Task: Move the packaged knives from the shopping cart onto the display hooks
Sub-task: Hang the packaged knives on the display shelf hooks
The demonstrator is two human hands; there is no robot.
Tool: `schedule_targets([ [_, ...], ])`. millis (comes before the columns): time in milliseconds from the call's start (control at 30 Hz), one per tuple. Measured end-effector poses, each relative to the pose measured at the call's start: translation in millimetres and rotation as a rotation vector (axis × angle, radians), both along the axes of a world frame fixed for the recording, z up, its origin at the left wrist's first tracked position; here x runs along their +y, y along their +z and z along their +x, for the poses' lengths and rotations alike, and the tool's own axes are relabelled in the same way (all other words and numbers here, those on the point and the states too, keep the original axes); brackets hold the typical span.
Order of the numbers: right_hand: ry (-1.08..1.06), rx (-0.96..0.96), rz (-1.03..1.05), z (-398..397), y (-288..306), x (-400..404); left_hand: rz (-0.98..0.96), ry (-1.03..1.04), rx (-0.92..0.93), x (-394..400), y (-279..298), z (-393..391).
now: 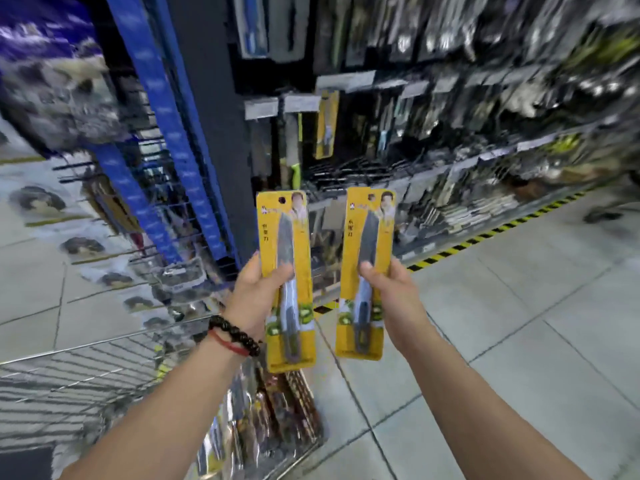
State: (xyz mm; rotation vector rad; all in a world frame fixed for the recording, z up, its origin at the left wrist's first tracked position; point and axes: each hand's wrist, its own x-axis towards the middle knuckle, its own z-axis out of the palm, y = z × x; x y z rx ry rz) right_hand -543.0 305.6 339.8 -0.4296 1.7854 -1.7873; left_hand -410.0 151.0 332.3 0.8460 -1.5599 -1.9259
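- Head camera looks down at two arms reaching out in a shop aisle.
- The left hand (258,294) grips a yellow knife pack (286,282) near its middle, thumb on the front, and holds it upright in the center of the frame.
- The right hand (388,289) grips a second yellow knife pack (366,271) the same way, just right of the first one. The two packs are side by side and apart.
- Each pack has a hole at the top (for hanging).
- A black bead bracelet (235,334) and a red string sit on the left wrist.
- The shopping cart (104,375) is at the lower left, with more packs (270,410) inside it.
- The display hooks (346,168) are above the hands, blurry, and one yellow pack (326,124) hangs there in the upper middle.
- Gray floor tiles (519,323) fill the lower right, with a yellow and black stripe (485,237) by the shelf.
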Motion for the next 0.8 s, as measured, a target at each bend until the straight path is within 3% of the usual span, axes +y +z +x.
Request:
schedule_targets([
  [300, -0.087, 0.209, -0.009, -105.0, 47.4, 99.9, -0.057, -0.065, 0.055, 106.5, 52.1, -118.4],
  [433, -0.125, 0.205, -0.042, -139.2, 61.2, 123.3, -0.118, -0.035, 0.042, 123.4, 55.2, -153.8],
  [800, -0.076, 0.244, -0.006, -210.9, 53.9, 88.6, -0.209, -0.052, 0.114, 98.1, 67.0, -220.9],
])
